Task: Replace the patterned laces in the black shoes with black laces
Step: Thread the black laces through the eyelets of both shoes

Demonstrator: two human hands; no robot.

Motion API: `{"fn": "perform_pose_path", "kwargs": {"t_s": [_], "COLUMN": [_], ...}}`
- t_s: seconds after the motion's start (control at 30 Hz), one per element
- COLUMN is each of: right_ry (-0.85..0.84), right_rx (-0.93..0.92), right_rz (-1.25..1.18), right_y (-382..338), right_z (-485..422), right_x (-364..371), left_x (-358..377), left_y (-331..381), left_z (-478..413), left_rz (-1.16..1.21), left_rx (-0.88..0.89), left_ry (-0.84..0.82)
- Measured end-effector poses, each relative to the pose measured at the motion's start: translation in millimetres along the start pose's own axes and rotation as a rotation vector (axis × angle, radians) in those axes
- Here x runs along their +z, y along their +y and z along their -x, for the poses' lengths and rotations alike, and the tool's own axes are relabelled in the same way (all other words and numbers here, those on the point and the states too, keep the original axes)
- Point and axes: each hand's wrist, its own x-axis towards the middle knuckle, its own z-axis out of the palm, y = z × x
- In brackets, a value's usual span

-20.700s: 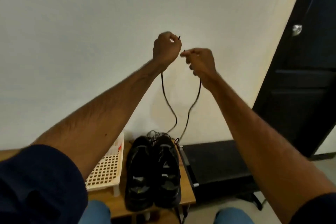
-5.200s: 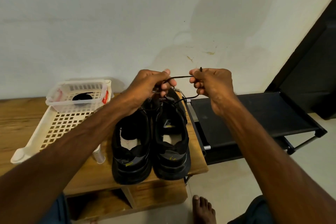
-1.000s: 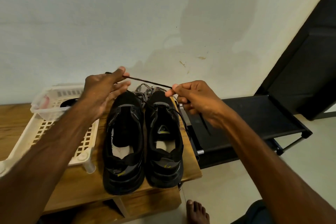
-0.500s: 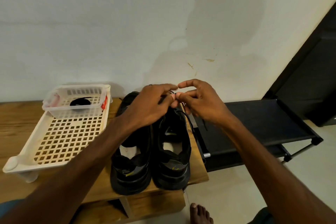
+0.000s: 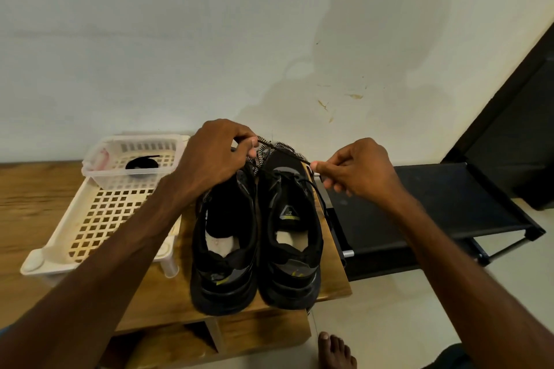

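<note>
- Left hand (image 5: 215,156) and right hand (image 5: 359,171) each pinch a black lace (image 5: 290,155), stretched taut between them above the toes of the black shoes (image 5: 287,278).
- Patterned laces (image 5: 261,159) lie bunched just beyond those toes.

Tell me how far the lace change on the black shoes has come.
Done: the right shoe carries a black lace across its eyelets, and the patterned laces lie bunched by the toes. In hand: the left hand and right hand pinch that lace taut above it. Left: the left shoe, which shows no lace; a coiled black lace waits in the tub.
</note>
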Motion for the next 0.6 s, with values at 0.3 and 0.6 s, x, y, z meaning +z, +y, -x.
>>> {"fn": "perform_pose_path", "kwargs": {"t_s": [0.3,0.6], "right_ry": [-0.158,-0.093], "right_rx": [-0.023,-0.124], "right_rz": [-0.128,-0.125], "right_y": [-0.7,-8.4], "right_z": [-2.4,-0.7], "right_x": [3.9,11.1], "left_x": [-9.8,15.8], "left_y": [-14.2,36.5], "left_z": [0.2,7.3], "left_rz": [-0.168,0.059], "left_rx": [-0.12,0.138], "left_ry": [-0.04,-0.092]}}
